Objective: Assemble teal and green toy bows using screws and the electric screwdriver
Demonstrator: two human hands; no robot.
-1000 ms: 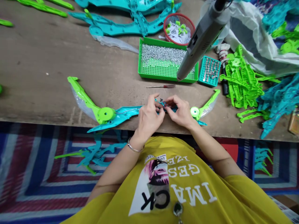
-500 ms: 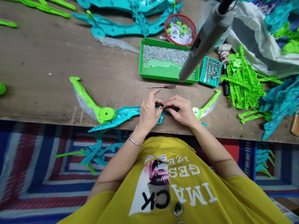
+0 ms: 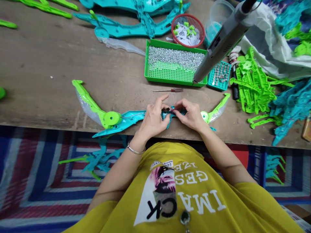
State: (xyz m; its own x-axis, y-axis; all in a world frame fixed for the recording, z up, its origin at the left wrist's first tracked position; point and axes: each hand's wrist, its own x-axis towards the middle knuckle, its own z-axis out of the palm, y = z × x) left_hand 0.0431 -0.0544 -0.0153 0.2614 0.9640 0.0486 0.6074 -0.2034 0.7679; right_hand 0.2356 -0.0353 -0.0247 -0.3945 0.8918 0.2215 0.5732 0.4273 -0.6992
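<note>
A toy bow (image 3: 126, 119) of teal and lime-green plastic lies along the near edge of the wooden table (image 3: 48, 64). My left hand (image 3: 153, 118) and my right hand (image 3: 190, 115) meet over its teal middle grip. Both hands have their fingertips pinched on a small dark part at the grip's top; I cannot make out what that part is. The left wrist wears a silver bangle. The bow's lime limbs stick out to either side of the hands.
A small screwdriver (image 3: 167, 90) lies just beyond the hands. Behind it stand a green tray of screws (image 3: 172, 72), a small teal tray (image 3: 219, 76) and a red basket (image 3: 187, 30). A grey electric screwdriver (image 3: 218, 45) hangs above. Piles of lime parts (image 3: 252, 84) and teal parts (image 3: 289, 103) lie at right.
Both hands stay pinched at the bow's grip with small finger shifts. The hanging grey screwdriver has swung to the right.
</note>
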